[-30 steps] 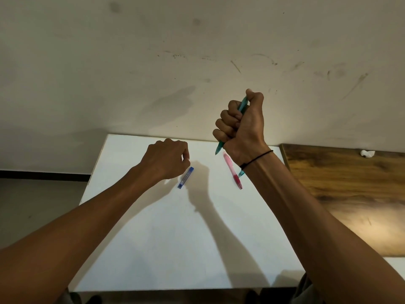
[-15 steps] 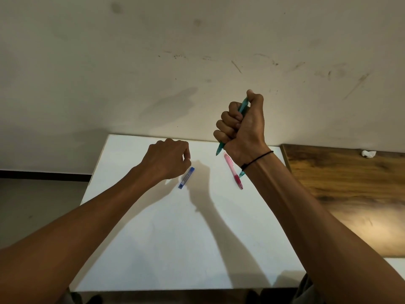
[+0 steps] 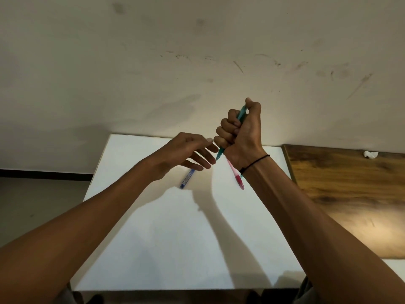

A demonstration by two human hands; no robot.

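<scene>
My right hand (image 3: 242, 132) is raised above the white table (image 3: 153, 238) and grips a teal pen (image 3: 219, 153) in a fist, thumb on its top end, tip pointing down. My left hand (image 3: 188, 153) hovers just left of the pen's tip with its fingers stretched out toward it, holding nothing. A small blue lead case (image 3: 186, 179) lies on the table under the left hand. A pink pen (image 3: 237, 177) lies on the table below the right wrist, partly hidden by it.
A dark wooden table (image 3: 350, 194) adjoins the white one on the right, with a small white crumpled object (image 3: 370, 154) at its far edge. A scuffed wall stands right behind both tables. Floor shows at the left.
My left hand has lifted off the blue lead case, opened its fingers and moved right toward the teal pen's tip. The right hand has stayed in place.
</scene>
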